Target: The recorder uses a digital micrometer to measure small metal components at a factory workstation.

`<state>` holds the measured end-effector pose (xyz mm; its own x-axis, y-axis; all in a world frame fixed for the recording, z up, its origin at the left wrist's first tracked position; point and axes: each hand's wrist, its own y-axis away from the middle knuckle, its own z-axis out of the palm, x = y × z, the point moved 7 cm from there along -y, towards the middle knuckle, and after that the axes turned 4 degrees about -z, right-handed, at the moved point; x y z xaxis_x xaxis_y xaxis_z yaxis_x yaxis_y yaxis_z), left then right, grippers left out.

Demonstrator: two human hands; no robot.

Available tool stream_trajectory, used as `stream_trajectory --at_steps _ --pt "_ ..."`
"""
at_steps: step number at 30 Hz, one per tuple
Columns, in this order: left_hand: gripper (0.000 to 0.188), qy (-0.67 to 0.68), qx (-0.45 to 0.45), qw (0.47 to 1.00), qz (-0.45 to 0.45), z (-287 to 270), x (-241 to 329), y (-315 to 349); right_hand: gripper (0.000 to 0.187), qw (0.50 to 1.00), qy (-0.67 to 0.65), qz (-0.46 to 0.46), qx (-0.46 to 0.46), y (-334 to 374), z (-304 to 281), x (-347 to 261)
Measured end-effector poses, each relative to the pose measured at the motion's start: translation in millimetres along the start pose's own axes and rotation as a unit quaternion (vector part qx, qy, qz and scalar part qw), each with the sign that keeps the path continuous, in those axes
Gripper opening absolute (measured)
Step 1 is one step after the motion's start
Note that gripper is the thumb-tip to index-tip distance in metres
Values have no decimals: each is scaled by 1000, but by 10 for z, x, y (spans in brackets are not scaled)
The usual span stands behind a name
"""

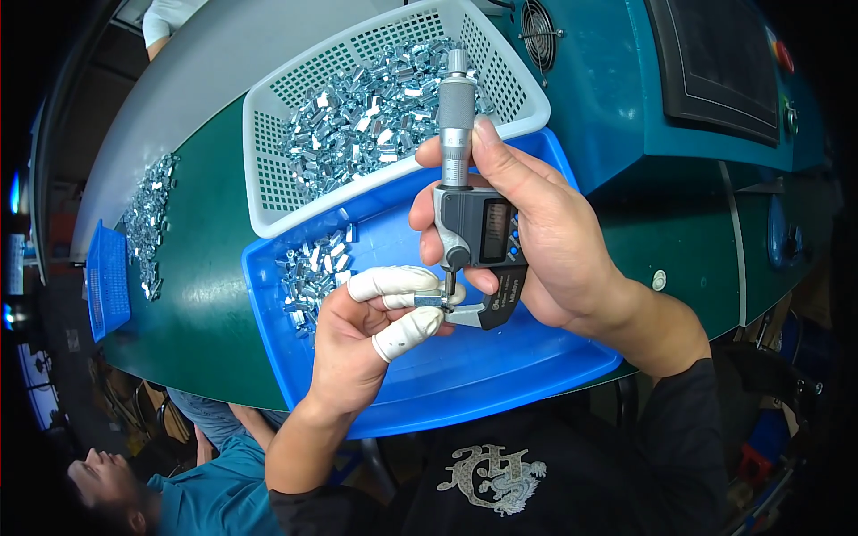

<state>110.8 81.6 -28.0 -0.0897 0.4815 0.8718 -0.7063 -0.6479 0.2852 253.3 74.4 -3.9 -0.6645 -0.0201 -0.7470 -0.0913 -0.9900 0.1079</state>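
My right hand [559,237] is wrapped round a digital micrometer [460,219], its thumb up beside the thimble and its small screen facing me. My left hand [349,348], with white finger cots on several fingers, pinches a small shiny metal piece [429,301]. One end of the piece sits at the micrometer's jaws; whether both jaws touch it I cannot tell. Both hands are above a blue tray [420,384]. More loose metal pieces [313,277] lie in the tray's left part.
A white perforated basket [268,179] heaped with metal pieces stands behind, partly over the tray. Farther left are a pile of pieces [147,219] and a blue basket [107,277] on the green table [201,295]. A teal machine [594,98] with a screen stands right. Another person [223,491] is at lower left.
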Motion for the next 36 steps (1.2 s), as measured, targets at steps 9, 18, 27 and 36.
stream_trajectory --at_steps 9,18,27,36 --pt "27 -17 -6 1000 20 8 11 17 46 1000 12 6 10 15 4 -17" --pt "26 -14 -1 1000 22 2 10 28 46 998 53 12 17 28 19 -40" --pt "27 -18 -4 999 32 16 25 30 48 1000 6 3 2 27 12 -9" --pt "29 -19 -5 999 40 9 33 47 47 999 36 6 1 25 38 -22"
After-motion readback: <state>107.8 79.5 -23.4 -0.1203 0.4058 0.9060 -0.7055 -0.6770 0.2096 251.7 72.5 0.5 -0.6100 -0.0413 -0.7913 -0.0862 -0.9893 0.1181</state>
